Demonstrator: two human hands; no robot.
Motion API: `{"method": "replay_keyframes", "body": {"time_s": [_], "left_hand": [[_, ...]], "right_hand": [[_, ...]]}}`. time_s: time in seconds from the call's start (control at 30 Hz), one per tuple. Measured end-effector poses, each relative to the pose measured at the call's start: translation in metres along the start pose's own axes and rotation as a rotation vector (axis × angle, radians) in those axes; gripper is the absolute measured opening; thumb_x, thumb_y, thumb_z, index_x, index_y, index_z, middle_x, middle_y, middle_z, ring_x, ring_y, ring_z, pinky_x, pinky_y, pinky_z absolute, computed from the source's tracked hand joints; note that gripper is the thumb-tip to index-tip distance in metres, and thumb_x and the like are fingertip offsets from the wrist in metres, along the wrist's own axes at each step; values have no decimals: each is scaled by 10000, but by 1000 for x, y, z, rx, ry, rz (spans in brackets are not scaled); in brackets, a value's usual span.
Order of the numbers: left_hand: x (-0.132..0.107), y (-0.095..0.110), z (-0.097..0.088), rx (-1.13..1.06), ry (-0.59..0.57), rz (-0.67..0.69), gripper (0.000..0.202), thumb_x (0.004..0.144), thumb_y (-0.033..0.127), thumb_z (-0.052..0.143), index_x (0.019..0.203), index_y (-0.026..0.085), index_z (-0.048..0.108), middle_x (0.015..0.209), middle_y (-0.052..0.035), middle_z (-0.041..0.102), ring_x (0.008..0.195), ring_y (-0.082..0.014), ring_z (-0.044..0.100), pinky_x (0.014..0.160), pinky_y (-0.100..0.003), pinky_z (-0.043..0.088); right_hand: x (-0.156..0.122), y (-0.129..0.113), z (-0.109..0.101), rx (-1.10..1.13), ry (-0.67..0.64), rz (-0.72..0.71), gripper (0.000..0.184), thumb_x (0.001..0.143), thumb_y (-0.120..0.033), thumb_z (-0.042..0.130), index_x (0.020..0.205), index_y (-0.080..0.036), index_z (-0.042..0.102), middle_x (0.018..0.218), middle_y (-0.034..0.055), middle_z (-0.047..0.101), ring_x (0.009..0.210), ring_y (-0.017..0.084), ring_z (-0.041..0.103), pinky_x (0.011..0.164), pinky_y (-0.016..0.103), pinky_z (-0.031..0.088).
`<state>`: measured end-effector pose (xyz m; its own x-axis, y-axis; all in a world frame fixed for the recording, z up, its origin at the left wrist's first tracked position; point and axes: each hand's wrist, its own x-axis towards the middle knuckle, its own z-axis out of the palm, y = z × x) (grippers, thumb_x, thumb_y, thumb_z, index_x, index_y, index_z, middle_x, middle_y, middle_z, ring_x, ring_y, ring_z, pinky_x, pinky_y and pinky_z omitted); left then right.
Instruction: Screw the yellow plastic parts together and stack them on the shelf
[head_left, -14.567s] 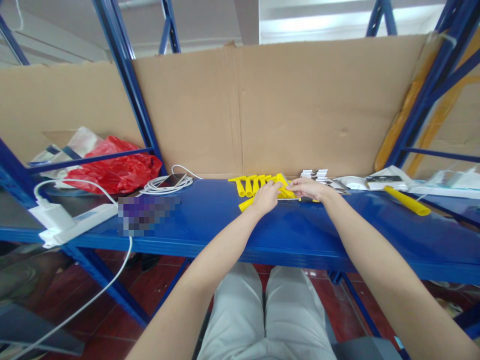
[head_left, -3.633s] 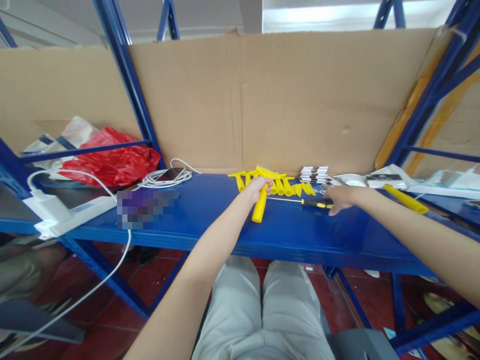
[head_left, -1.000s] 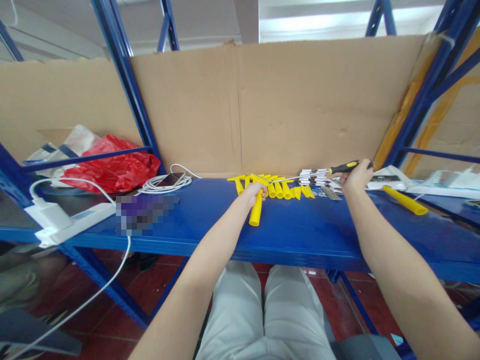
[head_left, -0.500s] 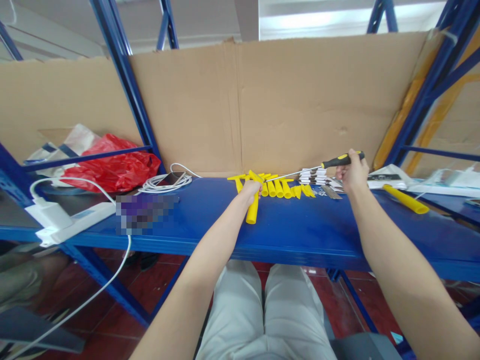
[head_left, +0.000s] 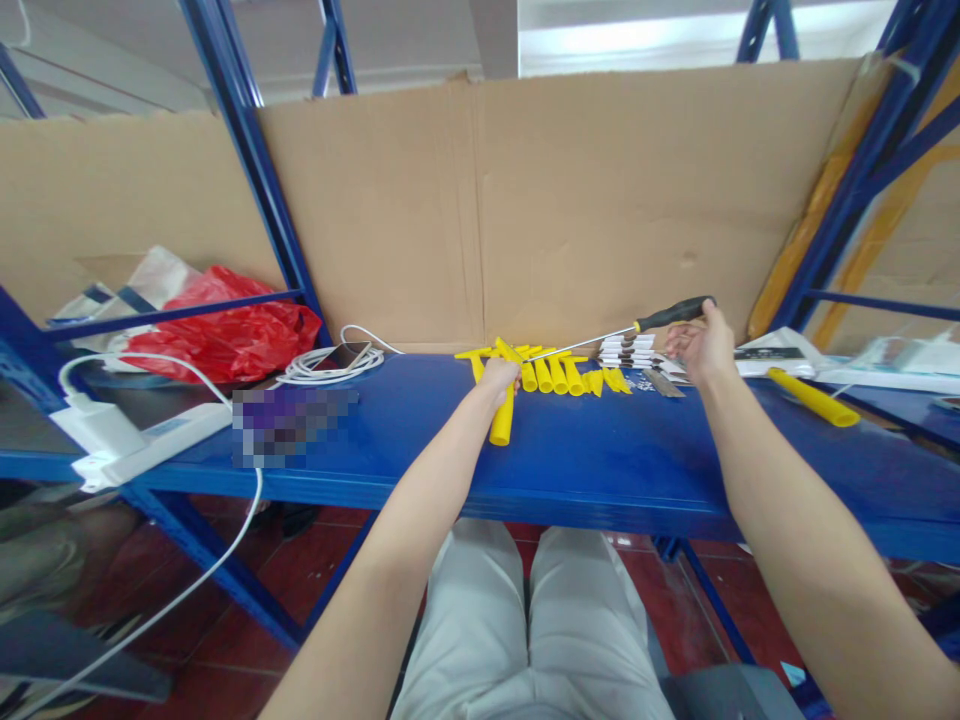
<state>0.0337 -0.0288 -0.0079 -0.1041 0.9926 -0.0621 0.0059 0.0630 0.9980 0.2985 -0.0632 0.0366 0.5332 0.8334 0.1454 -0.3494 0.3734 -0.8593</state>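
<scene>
Screwdriver [head_left: 671, 312] was lying flat on the shelf [head_left: 600, 460] a few seconds back, and now it's up in the air, with the tip a bit lower and further left than half a second ago. Right hand [head_left: 699, 348] has it by the back end of the black handle, fingers [head_left: 709, 320] curled round it fairly loosely, not a tight fist. The thin shaft slopes down to the left and the tip ends right at the top of the tube [head_left: 501, 422], though I can't tell if it's actually touching or inside. Left hand [head_left: 501, 373] is closed tight round the upper end of that tube, fingers wrapped all the way, and the lower end points back toward the person with its tip on or just above the shelf. Just behind and right of the left hand there's a row of yellow parts [head_left: 556, 374] lying side by side. Further right sits a little stack of white cards [head_left: 628, 348], just below the shaft in the picture. Well off to the right a spare tube [head_left: 814, 400] lies on the shelf. Over on the left you've got a coiled white cable [head_left: 330, 366], a red bag [head_left: 225, 335] behind a blue bar, and a power strip [head_left: 142, 440] at the shelf's front edge. Cardboard [head_left: 600, 200] stands along the back.
</scene>
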Motion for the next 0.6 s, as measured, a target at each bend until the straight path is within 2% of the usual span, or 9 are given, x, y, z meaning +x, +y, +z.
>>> {"method": "replay_keyframes", "body": {"time_s": [0.07, 0.2, 0.4, 0.53, 0.6], "left_hand": [[0, 0, 0, -2, 10, 4, 302, 758, -58, 532, 594, 190, 479, 433, 49, 384, 384, -91, 358, 480, -246, 308], [-1, 0, 0, -3, 9, 24, 333, 769, -56, 525, 568, 195, 440, 429, 47, 381, 376, -81, 338, 463, -240, 277], [-1, 0, 1, -2, 30, 39, 332, 760, -65, 521, 576, 198, 436, 432, 47, 386, 370, -83, 338, 448, -238, 268], [1, 0, 0, 13, 46, 26, 315, 750, -64, 531, 590, 197, 457, 430, 48, 378, 377, -91, 354, 446, -238, 273], [2, 0, -1, 4, 41, 23, 303, 738, -64, 544, 598, 195, 468, 442, 44, 390, 386, -95, 370, 453, -240, 286]], "right_hand": [[0, 2, 2, -45, 60, -55, 301, 975, -335, 373, 723, -218, 489, 476, -21, 479, 329, 111, 409, 268, 198, 298], [1, 2, 4, -37, 132, -70, 323, 972, -273, 330, 668, -225, 430, 447, -32, 432, 310, 107, 388, 259, 195, 284], [-1, 5, 0, -35, 100, -171, 243, 951, -198, 456, 714, -229, 413, 427, -83, 387, 309, 85, 348, 275, 155, 261], [-5, 2, -1, -2, 79, -76, 248, 967, -289, 511, 744, -225, 425, 451, -75, 422, 339, 80, 396, 323, 149, 303], [-5, -1, -1, 5, 75, 0, 262, 999, -332, 417, 762, -224, 440, 461, -46, 460, 355, 103, 438, 335, 167, 335]]}}
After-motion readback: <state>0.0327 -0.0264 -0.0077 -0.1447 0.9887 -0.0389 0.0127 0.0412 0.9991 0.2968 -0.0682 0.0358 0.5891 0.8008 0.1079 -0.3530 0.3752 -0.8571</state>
